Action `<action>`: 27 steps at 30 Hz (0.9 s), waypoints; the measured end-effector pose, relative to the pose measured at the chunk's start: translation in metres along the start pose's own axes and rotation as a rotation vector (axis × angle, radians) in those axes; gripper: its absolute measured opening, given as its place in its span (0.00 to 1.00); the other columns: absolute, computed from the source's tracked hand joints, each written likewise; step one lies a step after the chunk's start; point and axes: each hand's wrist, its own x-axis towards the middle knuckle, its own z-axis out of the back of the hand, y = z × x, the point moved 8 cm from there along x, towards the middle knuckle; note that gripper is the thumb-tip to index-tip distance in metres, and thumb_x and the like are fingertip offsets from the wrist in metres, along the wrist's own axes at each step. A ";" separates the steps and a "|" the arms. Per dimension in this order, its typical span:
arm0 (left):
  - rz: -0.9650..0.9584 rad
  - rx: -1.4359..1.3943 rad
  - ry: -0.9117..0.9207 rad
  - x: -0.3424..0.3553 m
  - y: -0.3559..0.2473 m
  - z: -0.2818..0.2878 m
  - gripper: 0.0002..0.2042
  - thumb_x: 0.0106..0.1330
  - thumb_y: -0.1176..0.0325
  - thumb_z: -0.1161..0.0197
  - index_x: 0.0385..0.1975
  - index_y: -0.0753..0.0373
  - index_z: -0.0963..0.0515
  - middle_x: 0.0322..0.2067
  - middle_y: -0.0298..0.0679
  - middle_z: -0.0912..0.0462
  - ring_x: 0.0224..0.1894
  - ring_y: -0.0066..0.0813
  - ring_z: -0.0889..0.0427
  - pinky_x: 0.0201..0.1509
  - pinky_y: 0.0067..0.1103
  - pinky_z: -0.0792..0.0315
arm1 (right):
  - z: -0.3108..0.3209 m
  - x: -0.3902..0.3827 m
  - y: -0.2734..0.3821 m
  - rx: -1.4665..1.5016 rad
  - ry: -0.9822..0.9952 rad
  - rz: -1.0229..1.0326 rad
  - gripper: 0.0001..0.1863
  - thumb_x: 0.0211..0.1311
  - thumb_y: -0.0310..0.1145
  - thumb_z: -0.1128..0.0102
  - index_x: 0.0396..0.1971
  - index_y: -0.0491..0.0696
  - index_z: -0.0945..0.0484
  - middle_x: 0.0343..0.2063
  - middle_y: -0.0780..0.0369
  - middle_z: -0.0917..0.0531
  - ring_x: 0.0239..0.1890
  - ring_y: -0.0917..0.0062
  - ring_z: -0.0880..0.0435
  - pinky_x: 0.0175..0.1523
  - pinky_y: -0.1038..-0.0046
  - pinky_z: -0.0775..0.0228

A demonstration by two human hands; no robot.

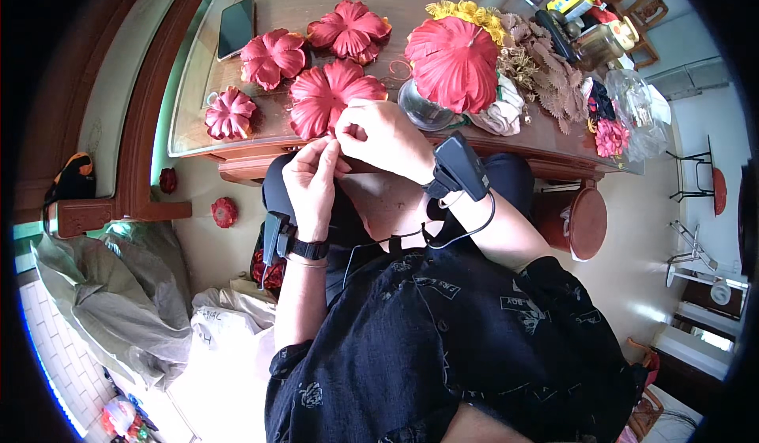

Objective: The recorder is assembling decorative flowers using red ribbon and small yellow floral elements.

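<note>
A glossy brown table (292,0) with red fabric flowers (349,30) and a dark phone (236,28).

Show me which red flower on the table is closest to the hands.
The wide red flower at the front of the table, right of the smallest one: the right hand overlaps it in this view; no hand overlaps the others.
</note>
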 end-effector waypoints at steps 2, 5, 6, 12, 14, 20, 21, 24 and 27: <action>0.002 -0.015 0.005 0.000 0.000 -0.001 0.09 0.66 0.72 0.40 0.40 0.71 0.21 0.24 0.34 0.19 0.22 0.14 0.24 0.28 0.11 0.32 | 0.002 0.000 -0.003 0.046 -0.018 -0.012 0.05 0.52 0.30 0.39 0.24 0.44 0.21 0.20 0.60 0.20 0.23 0.74 0.20 0.29 0.74 0.29; -0.004 -0.027 0.008 0.001 -0.001 -0.001 0.09 0.66 0.72 0.40 0.41 0.70 0.21 0.25 0.35 0.18 0.22 0.14 0.24 0.28 0.11 0.32 | 0.003 0.000 -0.008 0.086 -0.020 -0.048 0.05 0.52 0.29 0.39 0.25 0.44 0.20 0.19 0.60 0.19 0.22 0.77 0.20 0.29 0.76 0.29; -0.005 -0.032 0.008 0.000 -0.001 -0.002 0.09 0.66 0.72 0.40 0.41 0.70 0.21 0.26 0.35 0.17 0.23 0.14 0.24 0.28 0.11 0.31 | 0.003 0.000 -0.009 0.092 -0.014 -0.064 0.05 0.52 0.29 0.39 0.25 0.44 0.19 0.19 0.60 0.19 0.22 0.78 0.20 0.29 0.76 0.29; -0.005 -0.022 0.016 0.001 -0.002 -0.002 0.09 0.67 0.72 0.40 0.41 0.71 0.21 0.27 0.36 0.17 0.23 0.14 0.24 0.28 0.11 0.31 | 0.004 0.000 -0.005 0.081 -0.006 -0.047 0.06 0.53 0.31 0.39 0.26 0.43 0.19 0.20 0.59 0.18 0.23 0.77 0.19 0.30 0.75 0.28; -0.004 -0.018 0.012 0.001 -0.001 -0.002 0.09 0.66 0.72 0.40 0.41 0.71 0.21 0.27 0.36 0.17 0.23 0.14 0.24 0.28 0.11 0.31 | 0.007 0.001 -0.001 0.073 -0.034 -0.012 0.07 0.54 0.31 0.39 0.26 0.43 0.20 0.20 0.59 0.19 0.23 0.75 0.18 0.30 0.74 0.28; -0.013 0.009 0.016 0.000 -0.001 -0.001 0.09 0.66 0.72 0.40 0.41 0.71 0.21 0.26 0.34 0.17 0.23 0.14 0.24 0.28 0.11 0.31 | 0.002 0.003 -0.003 0.022 -0.003 -0.011 0.07 0.54 0.31 0.39 0.25 0.43 0.21 0.20 0.58 0.19 0.23 0.72 0.18 0.31 0.74 0.27; -0.015 0.008 0.018 0.000 0.000 -0.001 0.09 0.66 0.72 0.40 0.41 0.71 0.21 0.26 0.34 0.18 0.23 0.14 0.24 0.28 0.11 0.31 | 0.001 0.003 -0.004 0.024 0.007 -0.022 0.07 0.55 0.31 0.39 0.25 0.43 0.22 0.20 0.59 0.19 0.23 0.73 0.18 0.31 0.74 0.27; -0.005 0.014 0.008 0.000 0.000 -0.002 0.09 0.67 0.71 0.40 0.41 0.70 0.21 0.22 0.34 0.19 0.23 0.16 0.23 0.30 0.12 0.31 | 0.000 0.001 -0.007 0.033 0.015 -0.048 0.06 0.54 0.30 0.39 0.25 0.43 0.22 0.20 0.59 0.19 0.23 0.75 0.18 0.30 0.75 0.27; 0.003 0.036 0.000 0.000 -0.001 -0.002 0.09 0.67 0.71 0.40 0.41 0.70 0.21 0.22 0.34 0.19 0.23 0.16 0.23 0.30 0.12 0.31 | -0.001 0.001 -0.009 0.080 0.012 -0.075 0.04 0.54 0.28 0.38 0.25 0.43 0.22 0.19 0.61 0.19 0.23 0.78 0.18 0.30 0.76 0.27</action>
